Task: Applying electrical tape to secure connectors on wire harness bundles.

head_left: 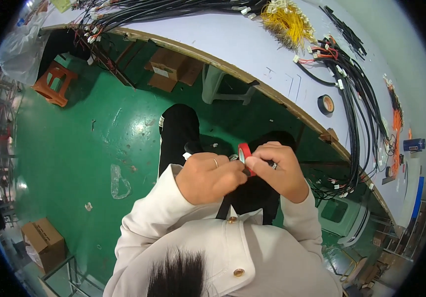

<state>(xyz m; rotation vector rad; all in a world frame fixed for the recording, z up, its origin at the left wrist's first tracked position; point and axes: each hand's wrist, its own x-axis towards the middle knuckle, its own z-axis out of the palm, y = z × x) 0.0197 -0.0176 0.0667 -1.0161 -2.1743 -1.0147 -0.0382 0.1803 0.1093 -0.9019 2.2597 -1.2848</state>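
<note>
Above my lap, both hands are close together around a small roll of red tape (244,151). My right hand (281,172) is closed, its thumb pressed against the roll. The fingers of my left hand (212,177) are curled round a black cable (190,147), whose end sticks out beyond the knuckles beside a small white piece (187,155), possibly a connector. Just where the fingertips of the two hands meet, the cable is mostly hidden by them.
A long white table (213,37) curves across the far side and right. On it lie black cable bundles (354,109), yellow wires (287,22), orange wires (397,138) and a black tape roll (326,104). An orange stool (55,83) and cardboard boxes (44,242) stand on the green floor.
</note>
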